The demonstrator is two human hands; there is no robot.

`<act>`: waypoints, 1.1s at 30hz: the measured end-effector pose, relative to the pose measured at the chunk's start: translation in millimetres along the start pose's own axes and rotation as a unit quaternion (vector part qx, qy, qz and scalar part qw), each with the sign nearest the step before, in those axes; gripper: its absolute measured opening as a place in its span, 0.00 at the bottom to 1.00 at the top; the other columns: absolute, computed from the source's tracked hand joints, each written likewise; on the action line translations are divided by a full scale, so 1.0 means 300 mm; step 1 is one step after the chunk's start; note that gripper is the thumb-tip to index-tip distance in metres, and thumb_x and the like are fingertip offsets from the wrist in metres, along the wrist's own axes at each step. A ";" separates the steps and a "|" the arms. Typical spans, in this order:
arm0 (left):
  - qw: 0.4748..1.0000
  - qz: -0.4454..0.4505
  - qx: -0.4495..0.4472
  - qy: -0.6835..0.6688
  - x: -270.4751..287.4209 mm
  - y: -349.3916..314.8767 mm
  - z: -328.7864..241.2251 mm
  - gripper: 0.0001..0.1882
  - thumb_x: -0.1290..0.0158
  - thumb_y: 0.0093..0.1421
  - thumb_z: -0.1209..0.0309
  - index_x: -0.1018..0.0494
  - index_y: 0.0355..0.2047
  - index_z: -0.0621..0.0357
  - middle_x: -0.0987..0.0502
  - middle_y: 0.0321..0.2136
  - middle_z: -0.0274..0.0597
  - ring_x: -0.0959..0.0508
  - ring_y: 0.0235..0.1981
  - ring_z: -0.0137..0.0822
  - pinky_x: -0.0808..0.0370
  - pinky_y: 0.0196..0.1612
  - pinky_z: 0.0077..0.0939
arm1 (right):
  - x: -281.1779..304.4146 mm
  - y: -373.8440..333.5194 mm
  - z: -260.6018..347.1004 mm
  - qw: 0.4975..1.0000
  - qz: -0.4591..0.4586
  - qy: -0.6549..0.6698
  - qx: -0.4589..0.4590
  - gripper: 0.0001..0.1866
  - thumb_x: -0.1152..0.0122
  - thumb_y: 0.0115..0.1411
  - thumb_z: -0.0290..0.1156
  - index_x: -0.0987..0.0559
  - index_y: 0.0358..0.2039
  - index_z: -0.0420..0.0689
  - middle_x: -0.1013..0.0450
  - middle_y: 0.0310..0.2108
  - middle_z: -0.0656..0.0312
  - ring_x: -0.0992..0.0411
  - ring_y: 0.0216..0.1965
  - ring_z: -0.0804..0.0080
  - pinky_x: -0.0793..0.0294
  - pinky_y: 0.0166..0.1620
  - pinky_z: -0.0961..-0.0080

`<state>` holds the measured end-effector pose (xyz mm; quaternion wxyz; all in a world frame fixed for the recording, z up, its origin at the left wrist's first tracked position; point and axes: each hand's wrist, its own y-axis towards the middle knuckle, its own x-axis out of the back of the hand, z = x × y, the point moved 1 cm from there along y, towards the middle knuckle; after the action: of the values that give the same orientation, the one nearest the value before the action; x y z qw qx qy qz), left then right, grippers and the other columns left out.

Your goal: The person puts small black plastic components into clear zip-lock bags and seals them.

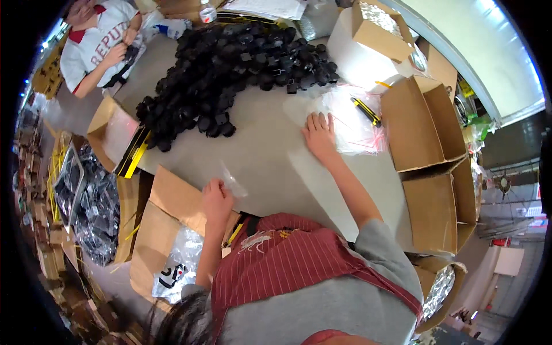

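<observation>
My left hand is at the near edge of the grey table, its fingers pinched on a small clear plastic bag. The bag sticks out to the right of the fingertips and looks flat. Farther right, my right hand lies on the table with its fingers spread. Its fingertips reach the left side of a loose stack of clear plastic bags with reddish edges. On that stack rests a yellow and black utility knife. A big heap of small black plastic parts covers the table's far side.
Open cardboard boxes line the right edge. A carton of silvery pieces stands far right. An open carton with clear bags is at my left, beside a box of bagged black parts. Another person handles something black far left.
</observation>
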<state>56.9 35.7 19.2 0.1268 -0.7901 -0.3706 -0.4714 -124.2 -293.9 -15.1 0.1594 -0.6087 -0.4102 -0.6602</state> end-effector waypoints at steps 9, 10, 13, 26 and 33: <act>0.999 -0.028 -0.004 -0.020 0.028 0.007 -0.014 0.08 0.49 0.57 0.75 0.28 0.38 0.55 0.23 0.33 0.46 0.24 0.38 0.49 0.27 0.40 0.41 | 0.025 -0.099 -0.381 0.985 -0.037 -0.135 -0.098 0.22 0.49 0.64 0.42 0.22 0.50 0.40 0.31 0.58 0.55 0.40 0.64 0.56 0.60 0.71 0.45; 0.999 -0.028 -0.007 -0.020 0.024 0.015 -0.018 0.08 0.49 0.57 0.75 0.28 0.38 0.55 0.23 0.33 0.46 0.24 0.38 0.49 0.27 0.40 0.41 | 0.027 -0.101 -0.408 0.985 -0.037 -0.135 -0.100 0.22 0.49 0.64 0.42 0.22 0.50 0.40 0.31 0.58 0.55 0.40 0.64 0.56 0.60 0.71 0.45; 0.998 -0.040 -0.046 -0.011 0.011 0.045 -0.040 0.07 0.49 0.57 0.76 0.27 0.37 0.55 0.22 0.33 0.44 0.23 0.38 0.48 0.26 0.40 0.41 | 0.017 -0.098 -0.485 0.991 -0.122 -0.038 -0.044 0.05 0.41 0.55 0.31 0.22 0.31 0.46 0.24 0.33 0.60 0.27 0.41 0.60 0.39 0.64 0.52; 0.997 -0.023 -0.050 -0.057 -0.012 0.042 -0.039 0.09 0.49 0.56 0.78 0.28 0.39 0.60 0.23 0.35 0.48 0.24 0.39 0.49 0.26 0.42 0.41 | -0.069 -0.010 -0.795 0.968 0.018 -0.058 -0.243 0.10 0.47 0.58 0.30 0.26 0.41 0.46 0.23 0.39 0.52 0.24 0.44 0.49 0.25 0.48 0.53; 0.995 -0.075 -0.054 -0.048 -0.006 0.019 -0.031 0.08 0.47 0.58 0.77 0.27 0.39 0.57 0.22 0.32 0.46 0.23 0.33 0.45 0.26 0.34 0.36 | -0.049 0.005 -0.775 0.983 -0.043 -0.060 -0.169 0.13 0.40 0.54 0.29 0.23 0.42 0.45 0.28 0.43 0.58 0.32 0.53 0.57 0.34 0.58 0.56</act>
<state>54.3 25.6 23.3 0.0301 -0.7875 -0.4081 -0.4608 -276.5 -470.1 -10.3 0.0004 -0.6469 -0.3271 -0.6888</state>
